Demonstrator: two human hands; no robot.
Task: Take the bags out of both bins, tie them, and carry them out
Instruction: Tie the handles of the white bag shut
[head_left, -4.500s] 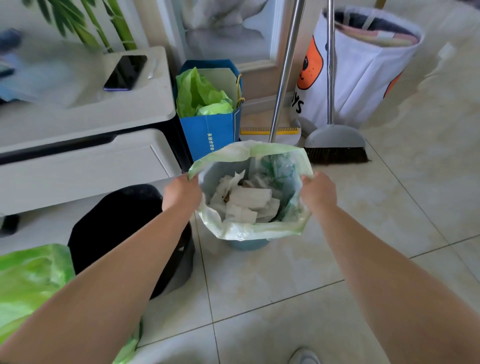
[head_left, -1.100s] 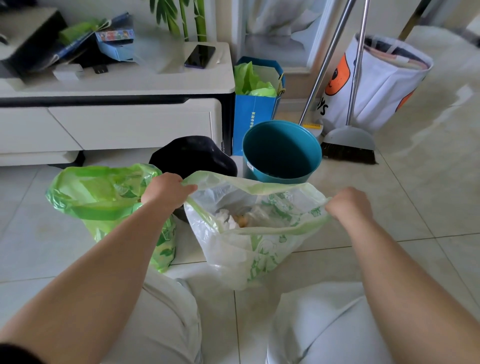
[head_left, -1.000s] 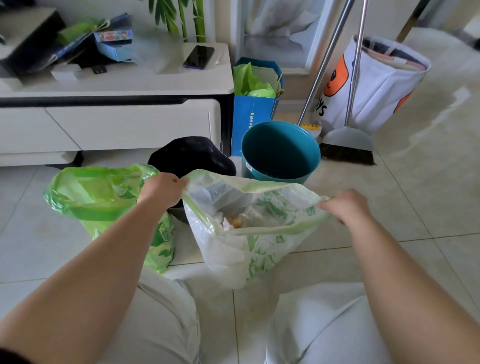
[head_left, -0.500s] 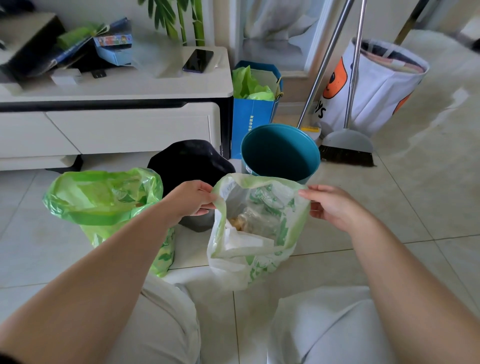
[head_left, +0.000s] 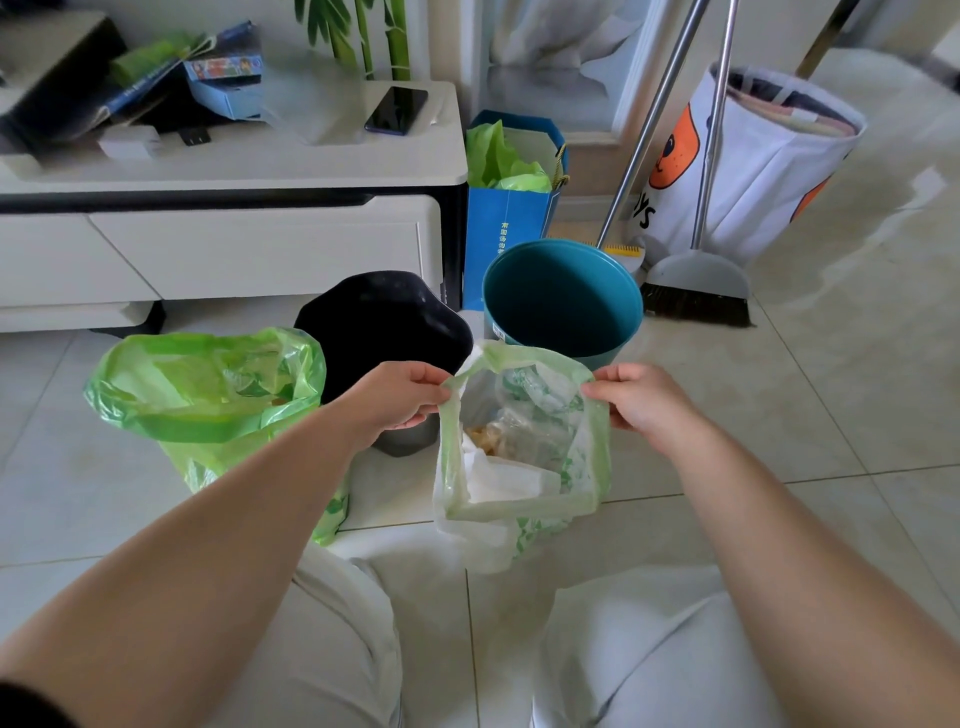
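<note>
A pale green and white rubbish bag (head_left: 519, 467) stands on the floor tiles in front of me, holding tissues and scraps. My left hand (head_left: 400, 397) pinches its left rim and my right hand (head_left: 639, 400) pinches its right rim, so the mouth is narrow. Behind it stands the teal bin (head_left: 563, 296), with no bag inside. The black bin (head_left: 384, 327) sits to its left, also without a liner. A bright green bag (head_left: 208, 395) stands open on the floor at the left, untied.
A white low cabinet (head_left: 234, 239) with a phone (head_left: 396, 110) and clutter runs along the back left. A blue paper bag (head_left: 506, 223) stands beside it. Broom and dustpan (head_left: 696, 286) lean against the wall, with a white laundry hamper (head_left: 753, 156) behind. My knees fill the bottom.
The bag came out of the teal bin and down onto the floor. Over the last second my hands moved together, drawing the bag's wide mouth narrow.
</note>
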